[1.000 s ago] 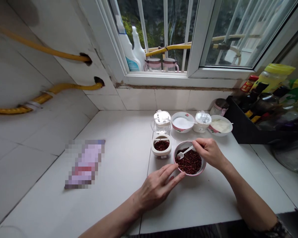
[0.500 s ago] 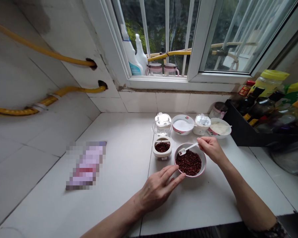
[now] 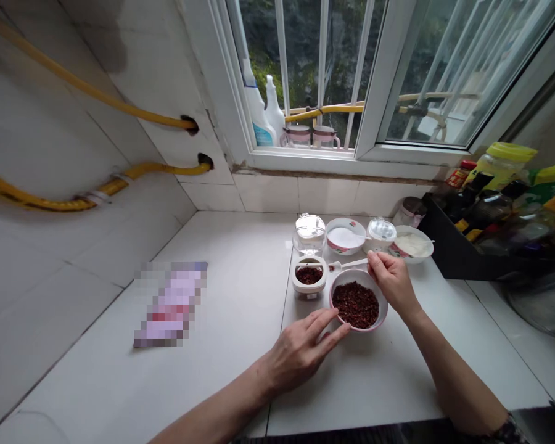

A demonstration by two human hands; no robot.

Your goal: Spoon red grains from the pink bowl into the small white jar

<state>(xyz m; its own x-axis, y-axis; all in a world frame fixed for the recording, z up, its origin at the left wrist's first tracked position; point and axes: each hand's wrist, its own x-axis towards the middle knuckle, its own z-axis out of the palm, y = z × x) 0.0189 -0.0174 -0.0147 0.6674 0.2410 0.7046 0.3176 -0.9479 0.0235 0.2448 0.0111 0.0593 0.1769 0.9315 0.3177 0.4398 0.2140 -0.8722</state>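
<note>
On the smooth white tiled counter (image 3: 231, 259) stands a round bowl (image 3: 356, 275), white inside and pink along its rim; it holds coarse dark-red flakes (image 3: 355, 306), dry and crumbly in look; just beside it is a see-through jar (image 3: 300, 293) with a cream collar, which contains similar flakes; the right hand (image 3: 392, 280) pinches the handle end of a slim white spoon (image 3: 351, 264) between thumb and fingers; the spoon extends leftward from this grip, above the bowl's far rim, its small scoop near the jar's collar; the left hand (image 3: 300, 351) is loosely spread, grasping nothing, with fingertips against the bowl's near-left rim.
</note>
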